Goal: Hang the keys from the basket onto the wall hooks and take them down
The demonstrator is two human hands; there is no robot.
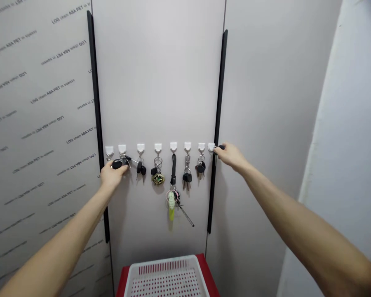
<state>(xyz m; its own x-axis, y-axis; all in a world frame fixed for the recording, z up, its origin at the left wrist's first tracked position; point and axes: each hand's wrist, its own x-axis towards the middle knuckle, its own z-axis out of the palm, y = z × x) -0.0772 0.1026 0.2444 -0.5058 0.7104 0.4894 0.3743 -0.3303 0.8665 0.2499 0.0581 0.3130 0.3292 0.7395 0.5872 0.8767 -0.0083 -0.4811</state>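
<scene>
A row of white hooks (141, 148) is stuck to the pale door panel, and key bunches hang from them. At the left end, my left hand (111, 174) is closed around a key bunch with a black round fob (117, 164), just below the first two hooks. My right hand (231, 156) pinches a black-headed key (219, 147) at the rightmost hook (211, 147); its ring is at that hook, though whether it is seated I cannot tell. Between my hands hang a bunch with a gold round charm (158, 178) and a black strap (173, 169) with a green-yellow pendant (171, 205).
Below the hooks, a white perforated basket (132, 268) rests on a red surface (210, 277). Long black handles (95, 103) run down the panel seams on both sides. A panel covered in printed film (43, 123) stands at the left, and a white wall (343, 144) at the right.
</scene>
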